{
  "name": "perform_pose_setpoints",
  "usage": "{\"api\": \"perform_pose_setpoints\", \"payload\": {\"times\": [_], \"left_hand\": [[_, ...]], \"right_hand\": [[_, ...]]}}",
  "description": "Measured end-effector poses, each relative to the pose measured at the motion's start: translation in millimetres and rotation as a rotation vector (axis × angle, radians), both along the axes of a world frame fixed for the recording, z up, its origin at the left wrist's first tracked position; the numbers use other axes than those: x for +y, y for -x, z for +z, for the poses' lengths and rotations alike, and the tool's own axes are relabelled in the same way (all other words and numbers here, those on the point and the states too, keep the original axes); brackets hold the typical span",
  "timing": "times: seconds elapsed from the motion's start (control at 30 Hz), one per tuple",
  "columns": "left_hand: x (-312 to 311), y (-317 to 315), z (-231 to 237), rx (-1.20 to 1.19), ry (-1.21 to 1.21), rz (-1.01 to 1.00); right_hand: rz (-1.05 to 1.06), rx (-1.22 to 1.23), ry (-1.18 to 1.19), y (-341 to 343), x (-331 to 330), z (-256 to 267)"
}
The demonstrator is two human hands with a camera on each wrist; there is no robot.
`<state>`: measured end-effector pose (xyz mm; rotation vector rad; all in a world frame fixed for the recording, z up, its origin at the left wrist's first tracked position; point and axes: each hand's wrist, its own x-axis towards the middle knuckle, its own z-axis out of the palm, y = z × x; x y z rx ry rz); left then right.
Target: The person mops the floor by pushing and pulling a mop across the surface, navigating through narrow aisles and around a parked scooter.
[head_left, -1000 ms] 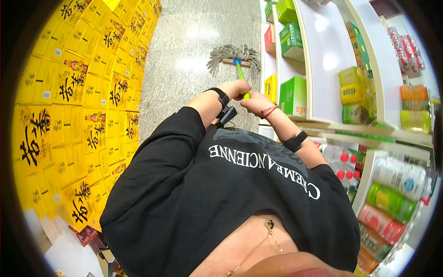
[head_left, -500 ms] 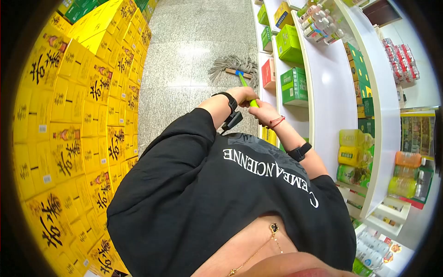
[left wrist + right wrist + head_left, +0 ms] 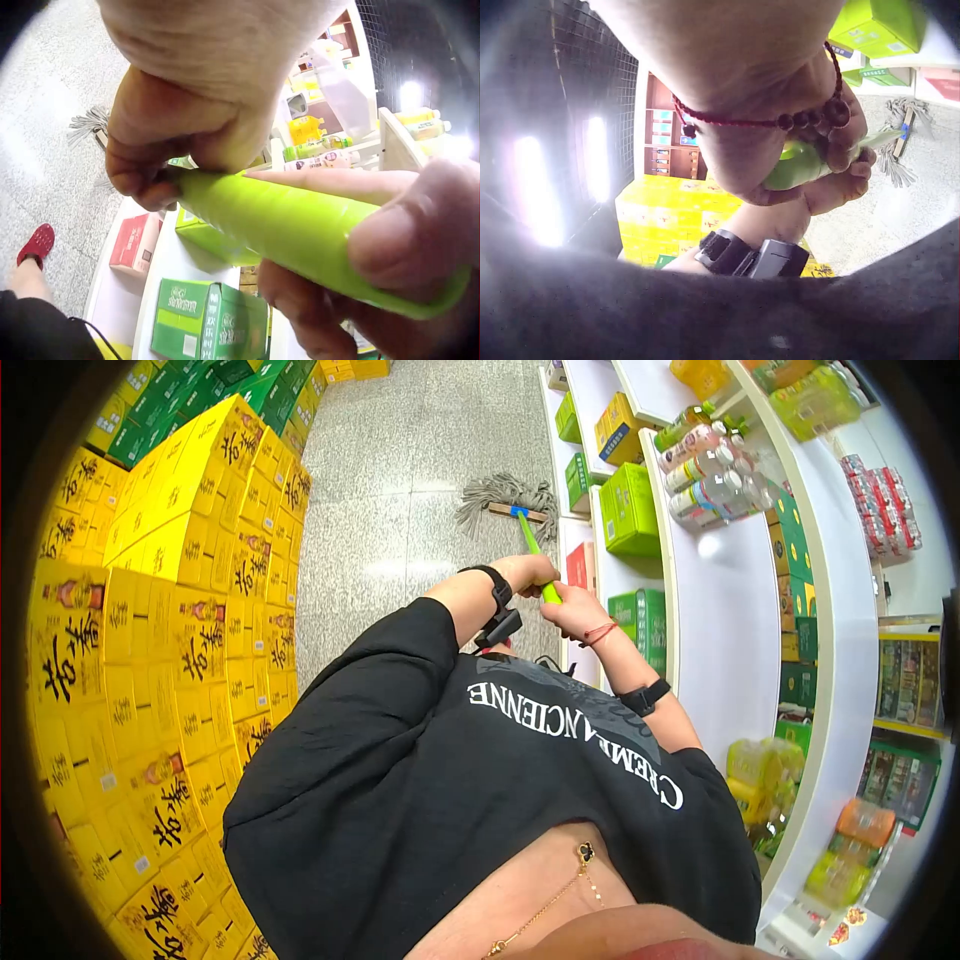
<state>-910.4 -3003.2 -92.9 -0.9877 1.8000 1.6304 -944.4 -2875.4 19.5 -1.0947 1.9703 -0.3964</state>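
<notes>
A mop with grey strands (image 3: 505, 495) lies on the speckled floor ahead, its bright green handle (image 3: 277, 217) rising toward the body. My left hand (image 3: 528, 572) curls round the handle just below its top end. Nearer the body, my right hand (image 3: 575, 610), with a red cord at the wrist, grips the top end. In the left wrist view the right hand's thumb (image 3: 386, 236) presses along the handle. The right wrist view shows both hands close together on it, with the mop strands (image 3: 897, 171) beyond.
Stacked yellow cartons (image 3: 150, 640) line the left side, with green cartons (image 3: 170, 415) behind. White shelves (image 3: 725, 610) with boxes and bottles (image 3: 715, 480) run along the right. Tiled floor (image 3: 375, 470) stretches between them. A red shoe (image 3: 37, 245) shows in the left wrist view.
Shelves and cartons have shifted down the head view, and more green cartons show at upper left. Both hands keep hold of the handle, now a little lower and further right in the view than at first.
</notes>
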Motion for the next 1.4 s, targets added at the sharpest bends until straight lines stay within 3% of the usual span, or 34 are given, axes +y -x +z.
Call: {"api": "perform_pose_setpoints", "payload": {"times": [0.2, 0.27, 0.4, 0.47, 0.53, 0.63, 0.83, 0.87, 0.93, 1.07, 1.2, 1.27, 1.4], "left_hand": [[-112.2, 66.5, 18.3, -0.036, 0.033, 0.036], [-141.0, 79.2, 22.1, 0.013, 0.058, 0.141], [-196.7, 107.4, 23.9, -0.007, 0.062, 0.104], [-220.1, 126.4, 23.7, 0.010, 0.025, 0.118], [-246.0, 144.0, 24.4, 0.000, 0.046, 0.096], [-298.4, 171.0, 22.2, -0.011, 0.037, 0.057], [-421.1, 227.2, 8.0, 0.039, 0.111, 0.026], [-440.6, 236.4, 3.8, 0.044, 0.100, 0.029], [-485.4, 251.6, 5.2, 0.013, 0.201, -0.182], [-550.8, 283.7, 8.9, 0.021, 0.132, -0.090], [-591.0, 321.5, -15.3, 0.037, 0.185, -0.264], [-612.8, 341.4, -27.3, 0.041, 0.117, -0.143], [-664.3, 387.5, -28.4, 0.082, 0.190, -0.171]], "right_hand": [[0.067, 0.016, 0.023, 74.1, -116.8, 2.6], [0.111, 0.044, 0.005, 91.7, -149.5, 11.1], [0.149, 0.030, -0.028, 123.9, -204.6, 8.1], [0.216, 0.155, 0.155, 145.0, -224.4, 2.5], [0.249, 0.152, 0.144, 163.2, -251.6, 0.9], [0.163, 0.019, -0.010, 188.5, -302.6, 2.2], [0.045, -0.094, -0.056, 235.7, -424.4, 5.0], [0.047, -0.088, -0.067, 243.3, -445.0, 6.2], [0.143, -0.010, -0.070, 257.9, -489.9, 8.0], [0.092, 0.029, -0.027, 293.0, -550.3, -6.9], [0.101, 0.028, -0.039, 323.2, -591.6, 0.3], [0.115, 0.060, -0.041, 344.9, -610.1, -6.2], [0.127, 0.027, -0.021, 397.0, -662.2, -22.4]]}}
